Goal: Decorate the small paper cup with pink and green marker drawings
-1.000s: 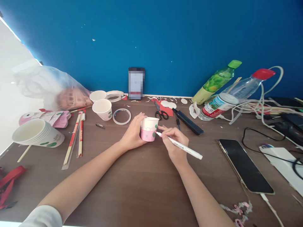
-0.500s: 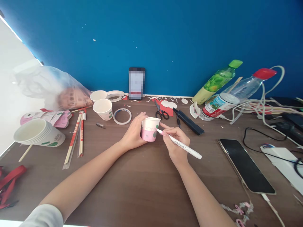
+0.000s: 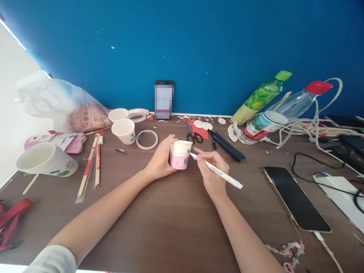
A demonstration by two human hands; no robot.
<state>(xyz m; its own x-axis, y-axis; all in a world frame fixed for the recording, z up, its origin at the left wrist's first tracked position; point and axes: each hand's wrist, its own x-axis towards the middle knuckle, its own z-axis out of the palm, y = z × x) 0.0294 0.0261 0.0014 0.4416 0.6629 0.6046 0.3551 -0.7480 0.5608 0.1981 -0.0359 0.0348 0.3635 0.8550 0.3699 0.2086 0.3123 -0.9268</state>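
A paper cup (image 3: 179, 155) stands upright on the brown table, its lower half coloured pink under a scalloped line, with green leaf prints on its side. My left hand (image 3: 162, 157) is wrapped round the cup's left side and steadies it. Pinched in my right hand (image 3: 213, 170) is a white marker pen (image 3: 222, 173) with a pink tip. That tip is at the cup's right side, near a green leaf; whether it touches is hard to tell.
Behind the cup lie scissors (image 3: 194, 137), red paper (image 3: 202, 132) and a tape roll (image 3: 147, 140). Stacked cups (image 3: 42, 159) and wrapped chopsticks (image 3: 88, 167) are left; a black phone (image 3: 295, 199), bottles (image 3: 265, 123) and cables are right. Another phone (image 3: 164, 100) leans on the blue wall.
The marker's tip has moved slightly up along the cup's right side, and my right hand has shifted a little with it. My left hand and the cup stay nearly still.
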